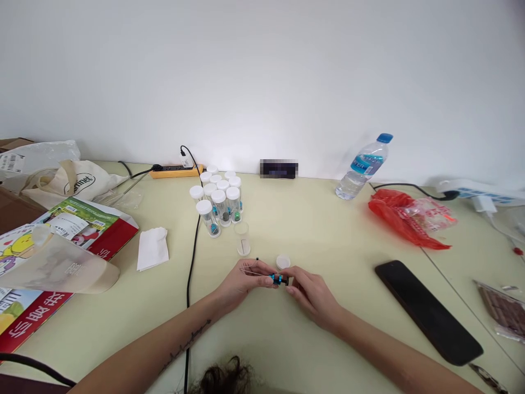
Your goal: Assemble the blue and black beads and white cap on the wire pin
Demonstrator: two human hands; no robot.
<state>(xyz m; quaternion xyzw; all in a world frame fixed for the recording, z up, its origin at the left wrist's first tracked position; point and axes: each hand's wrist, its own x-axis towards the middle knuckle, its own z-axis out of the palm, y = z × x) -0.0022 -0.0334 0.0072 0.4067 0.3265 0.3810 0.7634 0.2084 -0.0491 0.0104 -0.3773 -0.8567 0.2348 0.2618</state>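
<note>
My left hand (241, 282) is closed, pinching a small blue and black part (275, 279) between thumb and fingers. Thin pale strands, perhaps wires, run from it across my left fingers. My right hand (314, 293) is closed around the part's black end from the other side. Just beyond my hands lies a round white lid (283, 262). An uncapped clear tube (242, 241) stands behind my left hand with a thin dark piece inside. Farther back, several clear tubes with white lids (220, 200) stand grouped, some holding small blue, green or dark pieces.
A black cable (190, 284) crosses the table left of the tubes, near folded white paper (152, 249). At the left are a translucent pitcher (74, 262) and a printed bag (123, 232). Rightward lie a phone (429, 312), a red plastic bag (394, 216) and a water bottle (363, 167).
</note>
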